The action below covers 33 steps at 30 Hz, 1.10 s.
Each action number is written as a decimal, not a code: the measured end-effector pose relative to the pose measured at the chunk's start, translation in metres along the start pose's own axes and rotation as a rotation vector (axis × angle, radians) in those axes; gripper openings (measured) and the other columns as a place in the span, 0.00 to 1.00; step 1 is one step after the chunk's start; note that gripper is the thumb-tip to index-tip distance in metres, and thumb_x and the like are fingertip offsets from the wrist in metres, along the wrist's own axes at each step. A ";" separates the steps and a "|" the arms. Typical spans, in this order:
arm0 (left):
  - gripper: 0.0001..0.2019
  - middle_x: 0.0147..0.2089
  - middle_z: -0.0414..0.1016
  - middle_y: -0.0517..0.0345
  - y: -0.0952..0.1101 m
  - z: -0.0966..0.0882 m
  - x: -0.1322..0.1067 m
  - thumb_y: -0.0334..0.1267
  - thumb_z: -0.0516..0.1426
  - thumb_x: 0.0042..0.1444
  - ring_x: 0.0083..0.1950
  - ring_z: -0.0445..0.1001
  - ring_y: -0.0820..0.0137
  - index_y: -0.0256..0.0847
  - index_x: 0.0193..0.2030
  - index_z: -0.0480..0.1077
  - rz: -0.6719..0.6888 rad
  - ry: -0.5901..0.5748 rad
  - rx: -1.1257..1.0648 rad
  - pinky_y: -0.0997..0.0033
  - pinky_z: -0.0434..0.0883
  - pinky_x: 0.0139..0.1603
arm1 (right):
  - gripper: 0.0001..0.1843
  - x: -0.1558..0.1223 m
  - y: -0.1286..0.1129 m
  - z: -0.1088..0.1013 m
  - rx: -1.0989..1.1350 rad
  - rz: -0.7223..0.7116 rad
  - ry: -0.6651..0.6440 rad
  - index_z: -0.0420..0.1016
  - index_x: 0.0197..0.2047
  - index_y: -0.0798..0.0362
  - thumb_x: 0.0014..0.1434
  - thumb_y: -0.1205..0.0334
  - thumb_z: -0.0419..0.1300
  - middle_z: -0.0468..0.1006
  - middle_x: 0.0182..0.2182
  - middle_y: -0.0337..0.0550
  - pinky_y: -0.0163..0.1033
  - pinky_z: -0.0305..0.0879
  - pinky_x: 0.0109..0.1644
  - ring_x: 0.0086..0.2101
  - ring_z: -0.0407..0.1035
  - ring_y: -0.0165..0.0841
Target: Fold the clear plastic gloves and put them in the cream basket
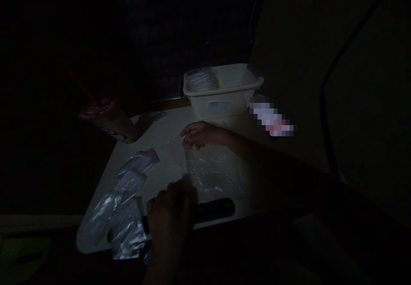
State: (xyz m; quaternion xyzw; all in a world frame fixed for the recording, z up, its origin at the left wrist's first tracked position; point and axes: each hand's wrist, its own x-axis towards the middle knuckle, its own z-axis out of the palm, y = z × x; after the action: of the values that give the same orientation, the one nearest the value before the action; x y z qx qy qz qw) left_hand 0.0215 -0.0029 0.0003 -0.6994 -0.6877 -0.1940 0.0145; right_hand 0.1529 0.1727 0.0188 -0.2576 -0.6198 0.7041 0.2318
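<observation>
Your left hand (168, 212) curls shut around a long black matte bar (215, 210); clear plastic bags (123, 203) lie overlapping just left of it. Your right hand (201, 134), fingers loosely spread, rests at the far edge of a crinkled clear plastic sheet (208, 175) on the pale worktop (154, 178). A white plastic basket (224, 92) sits just beyond that hand.

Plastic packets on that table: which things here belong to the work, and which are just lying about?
In use: left hand, black-handled tool, right hand, clear plastic sheet, plastic packets, white tub of packets.
Lying about: cup with red straw, blurred item.
</observation>
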 end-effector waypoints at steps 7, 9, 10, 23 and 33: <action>0.13 0.34 0.73 0.52 -0.004 0.005 -0.004 0.35 0.46 0.52 0.34 0.69 0.65 0.38 0.41 0.66 0.105 0.096 0.034 0.64 0.59 0.35 | 0.08 0.002 0.004 0.001 -0.067 0.126 0.105 0.66 0.35 0.57 0.49 0.71 0.50 0.73 0.24 0.40 0.24 0.52 0.14 0.16 0.62 0.21; 0.13 0.35 0.73 0.52 -0.004 0.005 -0.004 0.34 0.46 0.51 0.36 0.69 0.64 0.39 0.42 0.66 0.155 0.104 0.070 0.64 0.59 0.35 | 0.13 0.005 0.002 0.006 -0.159 0.166 0.116 0.65 0.39 0.56 0.47 0.69 0.54 0.74 0.26 0.38 0.24 0.50 0.13 0.14 0.60 0.19; 0.14 0.36 0.73 0.52 -0.004 0.005 -0.003 0.34 0.46 0.51 0.36 0.69 0.64 0.39 0.43 0.65 0.169 0.106 0.079 0.64 0.59 0.35 | 0.16 0.007 0.002 0.008 -0.193 0.180 0.104 0.65 0.41 0.55 0.46 0.69 0.56 0.74 0.25 0.37 0.24 0.50 0.13 0.14 0.59 0.19; 0.14 0.33 0.73 0.54 -0.005 0.007 -0.001 0.39 0.46 0.53 0.31 0.70 0.66 0.39 0.42 0.66 0.048 0.010 -0.012 0.66 0.59 0.32 | 0.05 0.004 0.009 0.004 -0.047 0.165 0.031 0.65 0.28 0.58 0.47 0.75 0.53 0.71 0.21 0.36 0.25 0.58 0.16 0.19 0.66 0.22; 0.15 0.39 0.72 0.52 -0.013 0.007 -0.009 0.33 0.46 0.52 0.38 0.68 0.64 0.39 0.46 0.64 0.201 0.085 0.028 0.64 0.60 0.35 | 0.04 -0.002 0.005 -0.003 -0.091 0.092 0.014 0.67 0.21 0.60 0.41 0.76 0.55 0.73 0.19 0.38 0.25 0.56 0.19 0.20 0.65 0.23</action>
State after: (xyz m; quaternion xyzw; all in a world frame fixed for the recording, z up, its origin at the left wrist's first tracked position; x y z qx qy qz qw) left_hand 0.0115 -0.0086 -0.0122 -0.7557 -0.6157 -0.2112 0.0728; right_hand 0.1565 0.1727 0.0133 -0.3009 -0.6370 0.6834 0.1914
